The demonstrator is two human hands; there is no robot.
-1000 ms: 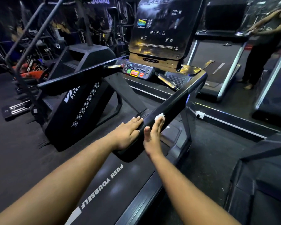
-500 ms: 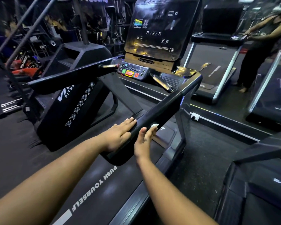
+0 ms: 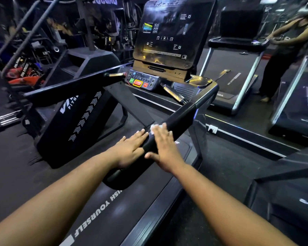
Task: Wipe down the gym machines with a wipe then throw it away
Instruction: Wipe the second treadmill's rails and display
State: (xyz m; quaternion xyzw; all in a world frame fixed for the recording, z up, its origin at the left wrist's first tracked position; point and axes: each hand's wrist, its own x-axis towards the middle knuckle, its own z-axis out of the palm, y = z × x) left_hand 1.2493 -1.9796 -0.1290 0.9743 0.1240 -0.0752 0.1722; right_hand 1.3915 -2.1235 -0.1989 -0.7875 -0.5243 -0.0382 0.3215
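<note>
- Right hand (image 3: 164, 146), fingers flat, presses white wipe (image 3: 154, 128) onto treadmill handrail (image 3: 181, 118).
- Left hand (image 3: 130, 146) rests flat, holding nothing, on the handrail's near end.

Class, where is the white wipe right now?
In the head view, the wipe lies under the right hand on the treadmill handrail, beside the left hand.

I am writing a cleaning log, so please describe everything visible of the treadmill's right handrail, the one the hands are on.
The handrail is a thick black bar, matte and padded-looking. It slopes down from the glossy console corner toward the camera and ends in a rounded tip above the belt. The left hand lies flat on its left side. The right hand presses a white wipe on its top with straight fingers.
</note>
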